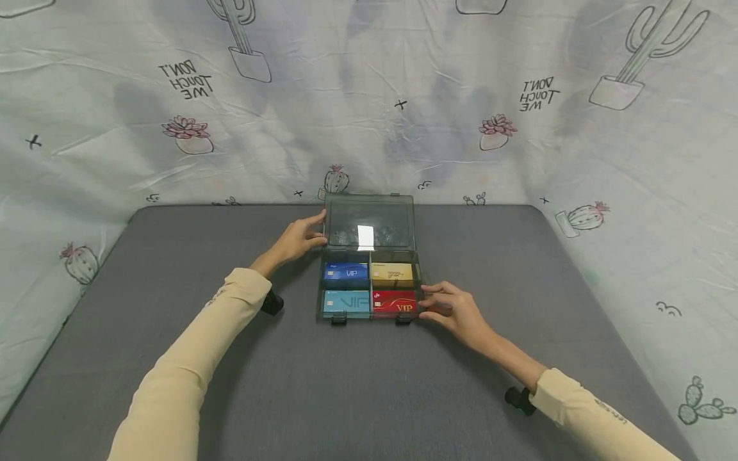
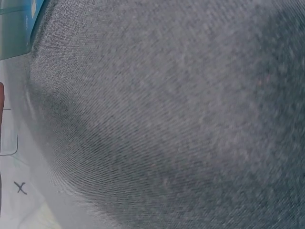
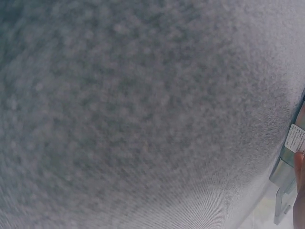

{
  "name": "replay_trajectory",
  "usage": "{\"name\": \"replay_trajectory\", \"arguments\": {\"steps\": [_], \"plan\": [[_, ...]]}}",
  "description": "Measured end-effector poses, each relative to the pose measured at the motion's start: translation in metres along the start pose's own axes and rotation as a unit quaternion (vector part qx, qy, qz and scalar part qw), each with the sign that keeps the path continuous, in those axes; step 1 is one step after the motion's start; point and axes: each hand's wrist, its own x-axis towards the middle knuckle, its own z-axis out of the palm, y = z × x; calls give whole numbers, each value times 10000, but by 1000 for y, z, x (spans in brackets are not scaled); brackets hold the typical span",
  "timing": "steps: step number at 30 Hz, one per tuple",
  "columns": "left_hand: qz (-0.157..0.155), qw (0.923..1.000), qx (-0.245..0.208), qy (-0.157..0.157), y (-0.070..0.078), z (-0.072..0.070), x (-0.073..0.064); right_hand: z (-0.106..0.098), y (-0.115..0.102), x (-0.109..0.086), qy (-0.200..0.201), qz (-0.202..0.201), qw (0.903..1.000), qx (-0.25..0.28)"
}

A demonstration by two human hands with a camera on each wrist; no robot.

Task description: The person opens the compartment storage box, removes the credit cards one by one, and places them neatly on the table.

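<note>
A translucent grey plastic box (image 1: 371,315) lies on the table, its hinged lid (image 1: 369,218) raised at the back. Four compartments hold cards: a dark blue VIP card (image 1: 346,273), a gold card (image 1: 392,272), a light blue card (image 1: 346,302) and a red VIP card (image 1: 394,299). At the lid's left edge, my left hand (image 1: 294,238) touches with fingers and thumb spread. My right hand (image 1: 455,312) rests its fingertips against the box's right side. Only slivers of the box (image 2: 14,40) and the box side (image 3: 286,156) show in the wrist views.
The box stands on a grey cloth-covered table (image 1: 369,390), near its far edge. A pale curtain (image 1: 369,96) printed with cacti hangs behind and at both sides. A black wrist device (image 1: 272,302) sits under the left cuff, another black device (image 1: 520,400) under the right.
</note>
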Motion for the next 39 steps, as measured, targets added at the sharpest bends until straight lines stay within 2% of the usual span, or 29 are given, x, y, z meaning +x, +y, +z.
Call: {"name": "replay_trajectory", "arguments": {"steps": [11, 28, 31, 33, 37, 39], "plan": [[-302, 9993, -225, 28, -3, 5, -3, 1, 0, 0, -10, -24, 10000, -25], [-709, 9974, -124, -5, 4, 7, -8, 3, -1, 1, -44, 91, 9999, 15], [-786, 9965, -277, -41, 4, 7, -9, 3, -1, 1, -41, 91, 9999, 50], [-844, 9949, -530, -182, 4, 6, -9, 3, -1, 1, -20, 50, 10000, 42], [-1011, 9866, -1163, -532, 4, -1, -11, 3, 0, 0, 49, -33, 10000, -20], [-1012, 9838, -1342, -623, 6, -6, -13, 3, 1, 0, 73, -48, 9999, -66]]}}
